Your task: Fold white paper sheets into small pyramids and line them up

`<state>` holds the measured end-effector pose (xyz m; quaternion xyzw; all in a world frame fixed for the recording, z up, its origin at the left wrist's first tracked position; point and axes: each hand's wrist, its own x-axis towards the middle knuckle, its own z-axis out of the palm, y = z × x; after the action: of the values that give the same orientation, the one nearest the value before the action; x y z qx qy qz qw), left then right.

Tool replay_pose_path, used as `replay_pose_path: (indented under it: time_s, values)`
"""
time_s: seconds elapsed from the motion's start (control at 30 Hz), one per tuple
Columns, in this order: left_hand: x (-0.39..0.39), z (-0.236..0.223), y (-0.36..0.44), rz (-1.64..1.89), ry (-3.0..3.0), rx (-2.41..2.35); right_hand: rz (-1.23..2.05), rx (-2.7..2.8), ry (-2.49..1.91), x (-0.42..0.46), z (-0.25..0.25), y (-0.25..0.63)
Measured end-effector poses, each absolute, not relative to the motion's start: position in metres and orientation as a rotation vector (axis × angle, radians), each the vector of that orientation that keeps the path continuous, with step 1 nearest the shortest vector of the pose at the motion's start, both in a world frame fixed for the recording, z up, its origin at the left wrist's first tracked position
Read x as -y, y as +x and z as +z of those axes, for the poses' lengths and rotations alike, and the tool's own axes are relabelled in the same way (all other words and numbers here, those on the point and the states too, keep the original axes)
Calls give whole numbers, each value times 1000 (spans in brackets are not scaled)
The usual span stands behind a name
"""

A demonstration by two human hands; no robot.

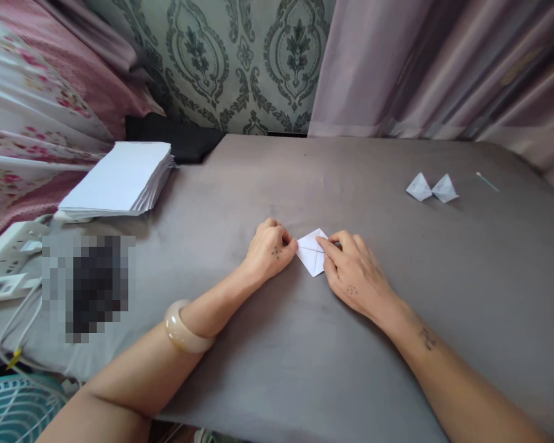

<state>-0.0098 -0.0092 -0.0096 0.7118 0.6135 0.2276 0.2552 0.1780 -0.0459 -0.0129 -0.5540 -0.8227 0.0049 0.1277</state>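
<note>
A small white folded paper (311, 253), diamond-shaped with crease lines across it, lies on the grey cloth between my hands. My left hand (271, 247) pinches its left corner between thumb and curled fingers. From the other side, my right hand (353, 264) holds the right corner, with the index finger resting on top and the thumb at the lower edge. That right corner is hidden under the fingers. Farther off to the right stand two folded white paper shapes (419, 187) with pointed tops, side by side.
A stack of white paper (120, 178) sits at the left, by a black cloth item (175, 138). A white power strip (13, 249) with cables and a blurred dark patch are nearer. A cotton swab (487, 181) lies at far right. Curtains and a patterned wall stand behind.
</note>
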Motion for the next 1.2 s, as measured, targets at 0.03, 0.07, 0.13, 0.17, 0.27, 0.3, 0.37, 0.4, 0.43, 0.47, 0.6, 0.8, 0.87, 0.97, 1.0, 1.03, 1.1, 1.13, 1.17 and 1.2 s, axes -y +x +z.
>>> replay_pose_path:
  time_s: [0.03,0.07,0.13,0.17,0.27,0.3,0.37,0.4,0.43,0.47,0.6,0.8,0.87,0.97,1.0,1.03,1.1,1.13,1.17,1.2]
  values:
    - [10,-9,-10,624,1947,-1653,26,2384,-1609,46,-13,178]
    - [10,-9,-10,637,1966,-1634,48,2372,-1602,45,-13,179]
    - [10,-11,-10,665,1999,-1588,101,2338,-1582,44,-14,179]
    - [9,-12,-11,667,2008,-1565,127,2317,-1573,43,-15,180]
    - [4,-15,-11,642,2015,-1513,191,2243,-1543,40,-18,181]
    - [3,-16,-11,632,2014,-1498,212,2215,-1532,39,-20,181]
    - [1,-17,-10,636,2003,-1479,250,2160,-1512,36,-24,182]
    - [1,-18,-10,642,1998,-1472,261,2135,-1505,35,-25,182]
    - [1,-18,-10,648,1993,-1466,270,2113,-1497,34,-27,183]
    - [1,-18,-10,654,1987,-1461,279,2097,-1483,34,-28,183]
    - [3,-16,-11,662,1931,-1432,391,2041,-1419,31,-30,185]
    - [2,-17,-14,718,1735,-1240,888,1617,-1390,28,-25,186]
    - [4,-16,-13,835,1633,-1143,1035,1459,-1334,30,-19,187]
    - [14,-8,-6,990,1459,-1053,1164,1265,-1258,37,-5,187]
    - [19,-4,-3,999,1398,-1039,1187,1222,-1236,40,0,187]
    - [25,0,1,1000,1319,-1006,1205,1187,-1215,44,5,187]
    - [36,6,8,1010,1140,-888,1220,1138,-1187,51,12,186]
    - [41,9,11,1015,1048,-844,1216,1126,-1179,55,14,186]
    - [45,11,13,1016,970,-811,1205,1129,-1174,58,16,185]
    - [49,12,15,1013,911,-790,1183,1147,-1174,60,17,185]
